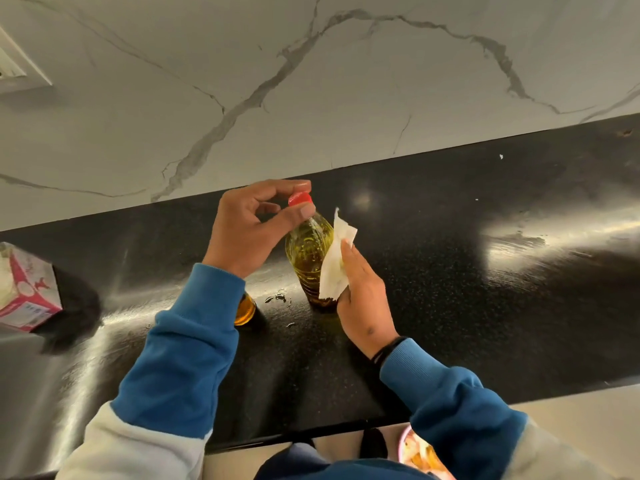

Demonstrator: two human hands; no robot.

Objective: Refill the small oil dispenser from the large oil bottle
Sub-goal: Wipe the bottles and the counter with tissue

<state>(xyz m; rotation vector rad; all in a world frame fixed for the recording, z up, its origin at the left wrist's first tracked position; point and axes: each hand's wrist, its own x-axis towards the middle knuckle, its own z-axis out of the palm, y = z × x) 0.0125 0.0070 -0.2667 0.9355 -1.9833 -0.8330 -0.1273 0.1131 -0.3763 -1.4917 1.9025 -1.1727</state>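
Big black desk (pixel 450 271) with lots of bare room at 3 o'clock; wall edge at 12. Large oil bottle (pixel 306 258) upright mid-desk. Left grip (pixel 249 223) pinching red cap (pixel 300 198) on top. Right grip (pixel 360 299) pressing paper towel (pixel 336 265) against bottle's side. Small oil dispenser (pixel 245 309) at 8 o'clock, half hidden under sleeve.

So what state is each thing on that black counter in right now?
Large clear plastic oil bottle: upright, part full, red cap on.
Left hand: pinches the cap.
Right hand: holds white paper tissue against the bottle.
Small oil dispenser: mostly hidden by the sleeve.
Black counter: spilled drops.
Pink tissue box: open.
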